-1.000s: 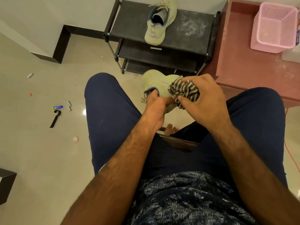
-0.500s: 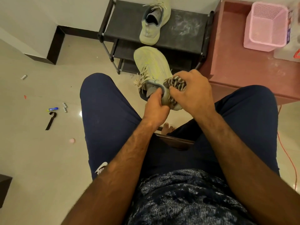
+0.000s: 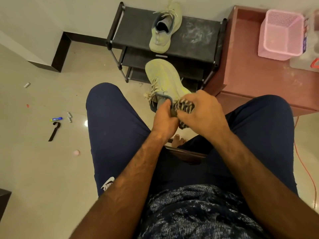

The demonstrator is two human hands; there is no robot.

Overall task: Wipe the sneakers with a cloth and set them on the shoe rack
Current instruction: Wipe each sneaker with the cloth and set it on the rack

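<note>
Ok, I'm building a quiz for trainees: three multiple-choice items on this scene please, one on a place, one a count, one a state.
1. Where is the unheld sneaker? A) top shelf of the shoe rack B) floor C) lap
2. How many sneakers show? A) one B) two C) three
3. The right hand is: A) empty B) gripping the striped cloth C) tying laces
1A: it lies on that shelf. 2B: one on the rack, the other sneaker in the left hand. 3B: fingers curl round the cloth.
</note>
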